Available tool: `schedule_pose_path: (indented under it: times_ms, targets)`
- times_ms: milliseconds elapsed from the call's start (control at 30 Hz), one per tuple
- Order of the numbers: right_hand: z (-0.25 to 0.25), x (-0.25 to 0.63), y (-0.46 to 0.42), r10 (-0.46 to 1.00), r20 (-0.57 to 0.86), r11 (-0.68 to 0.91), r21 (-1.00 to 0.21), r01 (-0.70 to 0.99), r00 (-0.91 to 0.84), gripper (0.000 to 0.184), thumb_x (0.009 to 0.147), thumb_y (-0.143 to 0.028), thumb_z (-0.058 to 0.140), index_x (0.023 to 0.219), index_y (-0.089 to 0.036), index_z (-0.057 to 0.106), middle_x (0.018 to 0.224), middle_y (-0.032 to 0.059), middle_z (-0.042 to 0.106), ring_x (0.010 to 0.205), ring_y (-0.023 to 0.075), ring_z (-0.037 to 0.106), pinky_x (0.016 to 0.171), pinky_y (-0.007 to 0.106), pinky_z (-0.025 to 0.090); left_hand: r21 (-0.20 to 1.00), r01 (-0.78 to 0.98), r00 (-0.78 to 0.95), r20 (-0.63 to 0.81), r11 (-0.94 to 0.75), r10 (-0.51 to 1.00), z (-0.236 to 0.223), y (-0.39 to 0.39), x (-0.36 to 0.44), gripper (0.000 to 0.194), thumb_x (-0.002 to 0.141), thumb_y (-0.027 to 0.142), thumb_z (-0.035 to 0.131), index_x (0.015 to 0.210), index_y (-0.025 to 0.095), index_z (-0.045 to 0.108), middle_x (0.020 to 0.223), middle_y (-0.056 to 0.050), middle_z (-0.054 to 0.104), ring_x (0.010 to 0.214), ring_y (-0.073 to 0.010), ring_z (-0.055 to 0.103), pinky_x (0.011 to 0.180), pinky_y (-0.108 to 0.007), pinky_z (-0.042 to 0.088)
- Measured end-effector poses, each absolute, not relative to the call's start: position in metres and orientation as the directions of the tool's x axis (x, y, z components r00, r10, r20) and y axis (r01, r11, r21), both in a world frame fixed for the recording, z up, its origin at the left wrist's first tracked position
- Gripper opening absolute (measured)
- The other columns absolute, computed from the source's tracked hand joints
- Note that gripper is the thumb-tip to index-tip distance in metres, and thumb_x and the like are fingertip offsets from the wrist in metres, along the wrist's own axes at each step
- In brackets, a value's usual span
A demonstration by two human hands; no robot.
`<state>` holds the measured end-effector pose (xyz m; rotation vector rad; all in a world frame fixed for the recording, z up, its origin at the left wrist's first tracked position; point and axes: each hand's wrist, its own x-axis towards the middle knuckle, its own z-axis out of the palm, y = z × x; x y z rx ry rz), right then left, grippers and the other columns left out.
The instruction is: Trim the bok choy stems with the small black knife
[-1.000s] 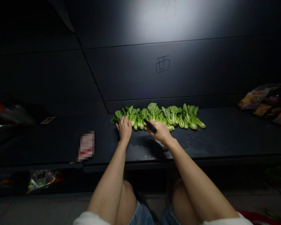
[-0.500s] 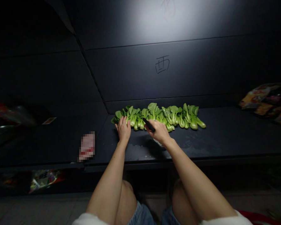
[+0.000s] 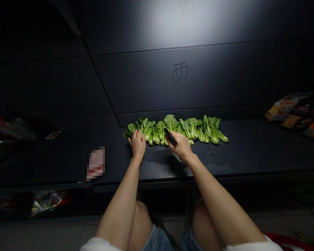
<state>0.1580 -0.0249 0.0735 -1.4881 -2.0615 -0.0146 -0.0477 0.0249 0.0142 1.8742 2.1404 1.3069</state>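
Note:
A row of green bok choy [image 3: 191, 129] lies along the back of the dark shelf, leaves to the back wall and pale stems toward me. My left hand [image 3: 137, 144] rests on the left end of the row, fingers stretched over the stems. My right hand [image 3: 182, 145] is closed around what looks like a spray bottle, in front of the row's middle. The bottle's black head [image 3: 170, 136] sticks out toward the upper left, and part of a clear body [image 3: 178, 159] shows below my hand. My palm hides the rest of it.
Wet patches mark the dark shelf [image 3: 157, 166] before the greens. A blurred-out packet [image 3: 96, 163] lies at left, with a small card [image 3: 52, 135] behind it. Colourful food bags [image 3: 290, 111] stand at right. Another bag [image 3: 48, 201] sits below the shelf's front edge.
My right hand and the bottle have shifted slightly to the right along the greens. My left hand stays at the left end. The whole view has slid a little.

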Motion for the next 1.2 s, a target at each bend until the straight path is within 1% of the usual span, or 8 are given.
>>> schedule_pose_path:
  times_ms: [133, 233, 333, 433, 567, 833, 1067, 1200]
  targets:
    - [0.071, 0.161, -0.024, 0.846, 0.497, 0.404, -0.362, 0.84, -0.192, 0.027, 0.094, -0.038, 0.044, 0.097, -0.019, 0.064, 0.089, 0.0077, 0.07, 0.08, 0.0197, 0.061, 0.066, 0.026, 0.035, 0.574, 0.816, -0.283, 0.499, -0.068, 0.819, 0.014, 0.025, -0.048, 0.043, 0.093, 0.029, 0.04, 0.132, 0.019, 0.055, 0.144, -0.014, 0.05, 0.136, -0.028, 0.042, 0.114, -0.061, 0.021]
    - [0.07, 0.164, -0.024, 0.829, 0.53, 0.426, -0.389, 0.817, -0.18, 0.03, 0.094, -0.039, 0.042, 0.099, -0.019, 0.063, 0.09, 0.008, 0.07, 0.081, 0.0198, 0.061, 0.069, 0.025, 0.037, 0.572, 0.817, -0.282, 0.505, -0.072, 0.816, 0.013, 0.025, -0.049, 0.043, 0.093, 0.03, 0.039, 0.132, 0.019, 0.055, 0.144, -0.014, 0.05, 0.135, -0.0283, 0.043, 0.114, -0.061, 0.021]
    - [0.069, 0.167, -0.024, 0.835, 0.53, 0.399, -0.403, 0.824, -0.146, 0.031, 0.095, -0.039, 0.041, 0.098, -0.018, 0.064, 0.089, 0.0085, 0.069, 0.08, 0.0204, 0.061, 0.069, 0.026, 0.037, 0.568, 0.819, -0.279, 0.51, -0.075, 0.814, 0.013, 0.025, -0.049, 0.043, 0.093, 0.03, 0.039, 0.132, 0.02, 0.055, 0.143, -0.014, 0.05, 0.135, -0.0281, 0.043, 0.114, -0.061, 0.021]
    - [0.07, 0.17, -0.024, 0.848, 0.517, 0.36, -0.402, 0.842, -0.115, 0.031, 0.094, -0.039, 0.041, 0.094, -0.019, 0.065, 0.086, 0.008, 0.069, 0.079, 0.0205, 0.061, 0.067, 0.026, 0.037, 0.566, 0.821, -0.278, 0.506, -0.071, 0.817, 0.013, 0.024, -0.048, 0.043, 0.093, 0.029, 0.04, 0.132, 0.02, 0.055, 0.143, -0.015, 0.05, 0.135, -0.028, 0.043, 0.114, -0.06, 0.021]
    - [0.07, 0.173, -0.024, 0.857, 0.503, 0.345, -0.398, 0.85, -0.112, 0.032, 0.094, -0.041, 0.041, 0.091, -0.02, 0.065, 0.085, 0.0074, 0.069, 0.079, 0.02, 0.061, 0.066, 0.026, 0.036, 0.562, 0.825, -0.274, 0.5, -0.066, 0.821, 0.014, 0.024, -0.047, 0.042, 0.093, 0.028, 0.041, 0.131, 0.02, 0.055, 0.143, -0.014, 0.05, 0.135, -0.0283, 0.043, 0.114, -0.06, 0.022]
    - [0.067, 0.177, -0.024, 0.869, 0.48, 0.342, -0.405, 0.848, -0.122, 0.032, 0.094, -0.042, 0.043, 0.096, -0.019, 0.065, 0.087, 0.0072, 0.07, 0.08, 0.0198, 0.062, 0.065, 0.025, 0.035, 0.564, 0.821, -0.268, 0.514, -0.086, 0.815, 0.014, 0.025, -0.041, 0.042, 0.093, 0.029, 0.04, 0.131, 0.019, 0.055, 0.143, -0.015, 0.05, 0.136, -0.0285, 0.042, 0.114, -0.06, 0.021]
    - [0.071, 0.185, -0.029, 0.9, 0.428, 0.267, -0.387, 0.883, -0.085, 0.032, 0.094, -0.043, 0.043, 0.093, -0.02, 0.065, 0.085, 0.0069, 0.07, 0.077, 0.02, 0.063, 0.063, 0.026, 0.034, 0.563, 0.821, -0.259, 0.516, -0.095, 0.817, 0.014, 0.028, -0.035, 0.042, 0.092, 0.029, 0.041, 0.13, 0.019, 0.056, 0.143, -0.015, 0.05, 0.136, -0.0285, 0.042, 0.115, -0.059, 0.019]
    - [0.07, 0.191, -0.03, 0.889, 0.448, 0.286, -0.38, 0.879, -0.095, 0.032, 0.094, -0.042, 0.042, 0.097, -0.02, 0.065, 0.087, 0.007, 0.071, 0.078, 0.0196, 0.063, 0.064, 0.025, 0.035, 0.566, 0.817, -0.249, 0.523, -0.114, 0.815, 0.013, 0.029, -0.032, 0.042, 0.092, 0.029, 0.04, 0.13, 0.019, 0.056, 0.143, -0.015, 0.05, 0.136, -0.0283, 0.042, 0.116, -0.059, 0.018]
